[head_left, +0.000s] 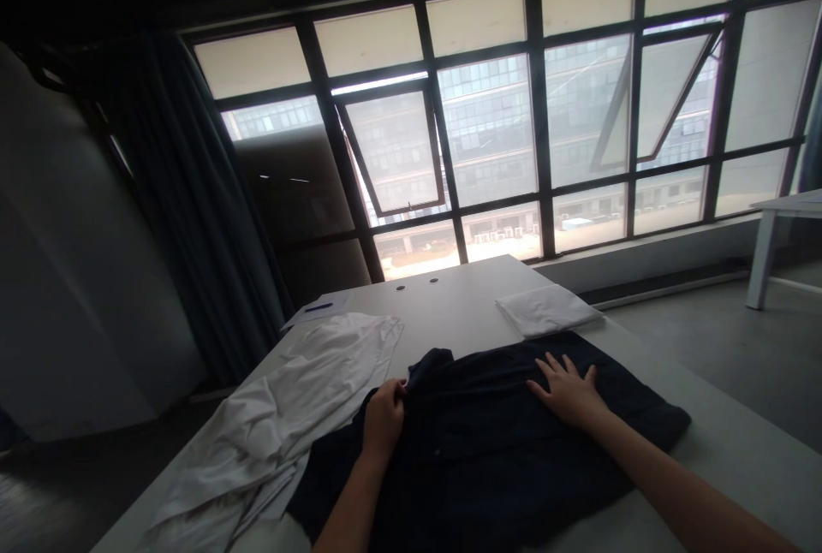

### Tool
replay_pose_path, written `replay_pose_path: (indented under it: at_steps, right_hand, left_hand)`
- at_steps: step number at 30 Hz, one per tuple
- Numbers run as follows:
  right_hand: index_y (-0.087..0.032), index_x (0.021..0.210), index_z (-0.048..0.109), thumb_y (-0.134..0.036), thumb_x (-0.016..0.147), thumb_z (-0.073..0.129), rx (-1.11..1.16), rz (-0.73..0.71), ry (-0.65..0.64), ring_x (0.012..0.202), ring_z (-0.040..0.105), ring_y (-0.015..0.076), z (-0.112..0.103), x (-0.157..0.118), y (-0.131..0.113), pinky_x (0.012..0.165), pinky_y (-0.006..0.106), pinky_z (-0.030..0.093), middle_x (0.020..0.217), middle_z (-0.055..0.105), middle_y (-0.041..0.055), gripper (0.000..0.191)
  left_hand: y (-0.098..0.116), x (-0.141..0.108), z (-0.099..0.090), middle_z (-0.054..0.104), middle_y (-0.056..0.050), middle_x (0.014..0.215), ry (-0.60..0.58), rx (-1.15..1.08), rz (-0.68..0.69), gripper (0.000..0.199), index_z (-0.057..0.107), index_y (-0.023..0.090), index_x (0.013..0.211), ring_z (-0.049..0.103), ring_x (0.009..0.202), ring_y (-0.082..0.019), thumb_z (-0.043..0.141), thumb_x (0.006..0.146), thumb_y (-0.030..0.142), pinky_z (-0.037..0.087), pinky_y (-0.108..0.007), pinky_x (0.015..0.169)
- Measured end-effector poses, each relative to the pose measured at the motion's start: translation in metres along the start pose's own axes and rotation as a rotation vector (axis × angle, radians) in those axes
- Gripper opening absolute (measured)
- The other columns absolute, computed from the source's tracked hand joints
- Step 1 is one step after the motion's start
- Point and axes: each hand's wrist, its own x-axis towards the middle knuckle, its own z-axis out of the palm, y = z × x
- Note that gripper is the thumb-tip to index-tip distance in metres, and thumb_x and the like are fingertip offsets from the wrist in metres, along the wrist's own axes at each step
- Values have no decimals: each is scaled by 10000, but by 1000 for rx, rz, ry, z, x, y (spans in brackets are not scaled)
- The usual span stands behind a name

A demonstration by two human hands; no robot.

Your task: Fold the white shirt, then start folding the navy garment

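Navy shirt [475,442]: lies spread on the worktop [455,309], beneath both hands; its near end runs out of view toward 6 o'clock, so its full outline cannot be told.
Clock: 12 o'clock points away from the person, to the windows [488,133].
Left hand [384,418]: the grip is closed, thumb and fingers pinching the cloth at the shirt's far left edge.
Right hand [570,392]: the grip is spread, palm down and fingers fanned, flat on the far right part of the shirt; it pinches nothing.
Collar-like fold [431,367]: stands up a little from the cloth at 2 o'clock from the left grip and just beside it; the left hand is clearly the nearer one.
Long axis: the visible cloth stretches widest from about 8 o'clock to 3 o'clock, with most of it between the hands; the rounded end sits at 4 o'clock from the right grip.
Crumpled white garment [327,377]: heaped at 9 to 10 o'clock from the left hand, along the shirt's left side.
Folded white cloth [545,310]: lies flat at 11 to 12 o'clock from the right hand, by the shirt's far edge.
Paper [299,318]: at 11 o'clock from the left hand, a pen [319,307] on it.
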Motion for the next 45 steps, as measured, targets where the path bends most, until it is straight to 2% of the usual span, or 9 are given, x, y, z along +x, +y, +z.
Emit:
replay_pose_path:
  at_steps: [4, 8, 13, 16, 20, 27, 35, 41, 45]
  right_hand:
    - [-267, 1578, 380, -711, 947, 306, 0, -1, 1, 1535, 142, 471, 1, 1, 1, 1078, 851, 69, 1686, 272, 117, 776]
    - [-278, 1577, 381, -712, 950, 300, -4, -2, 7, 1536, 140, 471, 3, 1, 2, 1079, 849, 64, 1684, 276, 121, 767]
    - [-251, 1578, 380, -702, 955, 294, -10, -1, -1, 1536, 148, 460, 2, 1, 0, 1081, 849, 56, 1686, 268, 118, 774]
    - [-247, 1574, 389, -699, 954, 297, -5, -7, -5, 1535, 145, 462, 0, 0, 0, 1082, 848, 57, 1683, 277, 119, 772]
    - [-251, 1570, 396, -694, 954, 303, 0, -9, 2, 1533, 150, 463, -1, -2, -1, 1082, 849, 61, 1682, 282, 114, 764]
    - [-248, 1576, 384, -697, 954, 300, 3, -11, -5, 1537, 136, 460, -2, -2, -3, 1088, 845, 67, 1688, 267, 105, 771]
    - [-259, 1578, 381, -693, 958, 300, 7, -11, -16, 1540, 140, 452, -5, -3, -2, 1091, 838, 63, 1693, 253, 105, 761]
    - [-255, 1574, 390, -697, 952, 312, 10, -14, -6, 1538, 149, 451, -5, -4, -2, 1091, 839, 63, 1689, 261, 100, 766]
    - [-263, 1574, 389, -700, 953, 299, 11, -13, -3, 1539, 151, 449, -4, -3, -2, 1094, 838, 70, 1689, 264, 96, 764]
  left_hand:
    - [1, -1, 7, 756, -16, 985, -73, -59, 34, 226, 565, 231, 836, 706, 817, -173, 495, 833, 16, 490, -247, 754]
    - [2, -2, 13, 738, -35, 991, -118, -32, 48, 57, 591, 224, 916, 694, 872, -204, 620, 867, 226, 482, -271, 794]
    - [3, 0, 14, 729, -106, 1132, -150, 61, -17, 417, 640, 179, 1202, 680, 1061, -276, 509, 988, 513, 469, -334, 899]
    - [6, 1, 13, 730, -119, 1162, -165, 145, -74, 393, 687, 177, 1192, 674, 1092, -276, 417, 1048, 424, 451, -338, 923]
    - [14, -3, 11, 716, -110, 1194, -178, 258, -108, 288, 710, 199, 1161, 669, 1074, -267, 463, 1035, 277, 435, -346, 934]
    - [21, -6, 2, 697, -101, 1249, -152, 325, -160, 305, 645, 214, 1226, 712, 955, -216, 400, 1046, 189, 485, -289, 796]
    - [33, -6, -8, 671, -115, 1281, -79, 331, -132, 359, 572, 202, 1279, 716, 986, -214, 280, 1077, 149, 477, -288, 807]
    - [36, -8, -5, 717, -45, 1093, -187, 310, -89, 205, 612, 234, 1048, 715, 904, -197, 508, 953, 86, 441, -256, 740]
    - [35, -9, -2, 722, -34, 1079, -212, 273, -92, 210, 604, 243, 1053, 708, 916, -202, 549, 901, 110, 424, -255, 721]
